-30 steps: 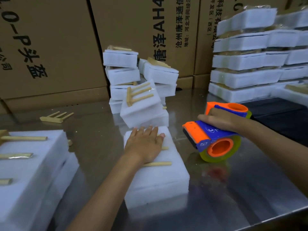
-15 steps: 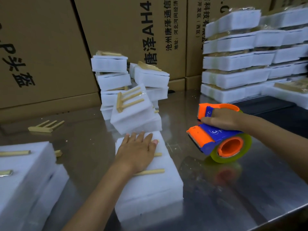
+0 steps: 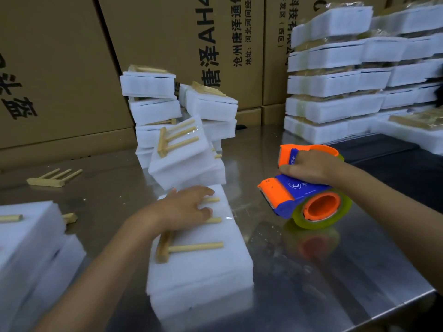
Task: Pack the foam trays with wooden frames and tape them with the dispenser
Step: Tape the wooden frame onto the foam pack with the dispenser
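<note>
A white foam tray [image 3: 203,267] lies on the steel table in front of me, with a three-pronged wooden frame [image 3: 189,248] on top. My left hand [image 3: 184,209] rests flat on the far half of the tray, fingers spread over two of the prongs. My right hand [image 3: 309,167] grips the orange and blue tape dispenser [image 3: 302,200] by its handle, to the right of the tray, with the toothed blade facing the tray and the tape roll touching the table.
A leaning pile of foam trays [image 3: 182,140] with frames stands just behind the tray. Taped packs [image 3: 335,80] are stacked at the back right. More foam trays [image 3: 28,236] lie at the left. A loose wooden frame [image 3: 52,178] lies on the steel table [image 3: 311,283]. Cardboard boxes [image 3: 60,68] form the back wall.
My left hand has turned and slid toward the left on the tray, uncovering the frame's crossbar. The dispenser has stayed beside the tray, tilted a little lower toward the table.
</note>
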Tool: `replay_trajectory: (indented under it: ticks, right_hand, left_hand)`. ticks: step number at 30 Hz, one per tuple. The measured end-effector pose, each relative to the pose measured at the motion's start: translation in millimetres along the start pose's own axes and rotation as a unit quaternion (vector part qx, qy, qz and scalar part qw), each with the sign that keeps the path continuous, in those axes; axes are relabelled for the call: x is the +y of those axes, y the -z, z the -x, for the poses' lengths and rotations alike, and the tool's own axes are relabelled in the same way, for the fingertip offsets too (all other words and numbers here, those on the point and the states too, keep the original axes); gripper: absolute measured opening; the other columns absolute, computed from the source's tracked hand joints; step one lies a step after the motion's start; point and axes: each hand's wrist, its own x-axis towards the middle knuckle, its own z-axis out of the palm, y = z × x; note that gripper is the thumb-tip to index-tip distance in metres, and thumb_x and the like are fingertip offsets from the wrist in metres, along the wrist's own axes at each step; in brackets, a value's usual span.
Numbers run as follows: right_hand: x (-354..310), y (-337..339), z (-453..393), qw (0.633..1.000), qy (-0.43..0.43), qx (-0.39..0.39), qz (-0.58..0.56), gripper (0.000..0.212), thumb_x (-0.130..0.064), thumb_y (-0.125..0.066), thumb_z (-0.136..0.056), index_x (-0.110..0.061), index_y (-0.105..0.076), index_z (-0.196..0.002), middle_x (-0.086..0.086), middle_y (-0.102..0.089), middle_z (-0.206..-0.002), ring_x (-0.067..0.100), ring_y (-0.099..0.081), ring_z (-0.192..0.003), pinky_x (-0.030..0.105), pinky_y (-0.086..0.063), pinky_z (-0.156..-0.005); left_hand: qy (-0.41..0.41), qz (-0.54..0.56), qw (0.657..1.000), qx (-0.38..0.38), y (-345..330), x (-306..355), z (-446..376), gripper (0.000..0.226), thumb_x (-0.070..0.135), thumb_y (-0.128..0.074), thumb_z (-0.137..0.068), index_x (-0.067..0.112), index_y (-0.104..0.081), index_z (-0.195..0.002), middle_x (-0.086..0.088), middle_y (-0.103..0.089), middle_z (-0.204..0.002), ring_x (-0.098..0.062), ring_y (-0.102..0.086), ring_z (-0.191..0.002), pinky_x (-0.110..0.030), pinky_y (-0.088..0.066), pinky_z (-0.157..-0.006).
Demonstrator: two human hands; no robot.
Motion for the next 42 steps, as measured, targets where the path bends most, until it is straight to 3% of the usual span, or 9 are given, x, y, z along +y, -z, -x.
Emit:
replay_trajectory:
  ticks: [3, 7, 10, 12, 16, 21, 27, 37, 42]
  right_hand:
    - [-1.9, -0.5, 2.3, 1.000, 0.000, 0.010, 0.012, 0.055, -0.060, -0.045, -0.092, -0.011, -0.065, -0.079, 0.007, -0.063, -0.072, 0.021, -0.061, -0.072, 0.036, -0.048, -0.071]
    - [4.1, 2.2, 7.1, 1.000, 0.009, 0.007, 0.000, 0.053, -0.057, -0.041, -0.096, -0.012, -0.060, -0.075, 0.006, -0.056, -0.065, 0.021, -0.056, -0.066, 0.035, -0.041, -0.064]
    - [4.2, 0.9, 6.4, 1.000, 0.015, 0.020, 0.014, 0.051, -0.056, -0.040, -0.095, -0.014, -0.060, -0.072, 0.005, -0.056, -0.064, 0.019, -0.055, -0.064, 0.036, -0.041, -0.063]
    - [2.7, 0.8, 5.4, 1.000, 0.009, 0.017, 0.002, 0.051, -0.056, -0.041, -0.094, -0.014, -0.060, -0.071, 0.006, -0.059, -0.066, 0.021, -0.059, -0.069, 0.041, -0.048, -0.073]
    - [-4.9, 2.1, 5.3, 0.998, 0.005, -0.002, 0.055, 0.052, -0.058, -0.039, -0.095, -0.014, -0.066, -0.086, 0.006, -0.063, -0.076, 0.020, -0.061, -0.076, 0.041, -0.051, -0.078]
    - [-30.4, -6.9, 2.1, 0.989, 0.017, 0.022, 0.148, 0.044, -0.061, -0.039, -0.091, -0.024, -0.048, -0.068, -0.002, -0.051, -0.069, 0.014, -0.049, -0.066, 0.030, -0.037, -0.061]
    - [-35.2, -8.7, 4.4, 0.985, 0.006, 0.030, 0.167, 0.043, -0.061, -0.039, -0.090, -0.025, -0.045, -0.069, -0.003, -0.050, -0.070, 0.013, -0.047, -0.065, 0.028, -0.034, -0.056]
    - [-46.5, -7.9, 7.7, 0.985, -0.008, 0.025, 0.170, 0.042, -0.059, -0.042, -0.091, -0.023, -0.045, -0.069, -0.002, -0.052, -0.070, 0.013, -0.049, -0.066, 0.029, -0.036, -0.057]
    - [-47.8, -11.1, 12.1, 0.983, -0.018, 0.053, 0.177, 0.041, -0.057, -0.041, -0.091, -0.022, -0.045, -0.070, -0.002, -0.049, -0.069, 0.013, -0.046, -0.063, 0.029, -0.038, -0.060]
  left_hand:
    - [-0.061, 0.033, 0.995, 0.066, 3.7, 32.5, -26.6, 0.041, 0.022, -0.048, -0.096, 0.029, -0.053, -0.137, 0.008, -0.054, -0.140, -0.013, -0.049, -0.128, -0.023, -0.036, -0.104]
    - [-0.057, 0.143, 0.988, 0.019, -24.5, 67.6, -51.3, 0.033, 0.025, -0.041, -0.100, 0.016, -0.073, -0.098, -0.003, -0.073, -0.104, -0.018, -0.065, -0.103, -0.036, -0.048, -0.099]
    - [-0.055, 0.204, 0.976, 0.058, -43.8, 58.8, -51.7, 0.042, 0.032, -0.042, -0.098, 0.022, -0.069, -0.067, 0.006, -0.070, -0.064, -0.008, -0.066, -0.070, -0.030, -0.051, -0.079]
    - [-0.064, 0.232, 0.968, 0.074, -45.2, 54.4, -53.7, 0.042, 0.034, -0.044, -0.097, 0.024, -0.065, -0.062, 0.006, -0.062, -0.053, -0.006, -0.059, -0.056, -0.027, -0.047, -0.068]
    - [-0.068, 0.250, 0.963, 0.072, -43.3, 56.2, -53.6, 0.035, 0.027, -0.047, -0.090, 0.025, -0.064, -0.059, 0.005, -0.057, -0.050, -0.008, -0.054, -0.052, -0.026, -0.045, -0.064]
    - [-0.072, 0.250, 0.962, 0.085, -45.5, 55.2, -54.4, 0.034, 0.028, -0.050, -0.085, 0.022, -0.060, -0.053, 0.005, -0.055, -0.050, -0.006, -0.048, -0.048, -0.026, -0.041, -0.060]
    - [-0.083, 0.227, 0.965, 0.101, -47.5, 54.4, -53.0, 0.040, 0.031, -0.049, -0.087, 0.021, -0.056, -0.049, 0.010, -0.057, -0.049, 0.000, -0.045, -0.044, -0.024, -0.035, -0.053]
    - [-0.084, 0.167, 0.973, 0.138, -52.0, 55.3, -53.3, 0.042, 0.042, -0.045, -0.077, 0.003, -0.060, -0.069, -0.017, -0.062, -0.070, -0.018, -0.048, -0.060, -0.041, -0.047, -0.061]
    - [-0.083, 0.239, 0.959, 0.127, -48.3, 57.4, -49.9, 0.035, 0.034, -0.049, -0.080, 0.008, -0.054, -0.058, -0.004, -0.049, -0.054, -0.014, -0.045, -0.053, -0.026, -0.037, -0.054]
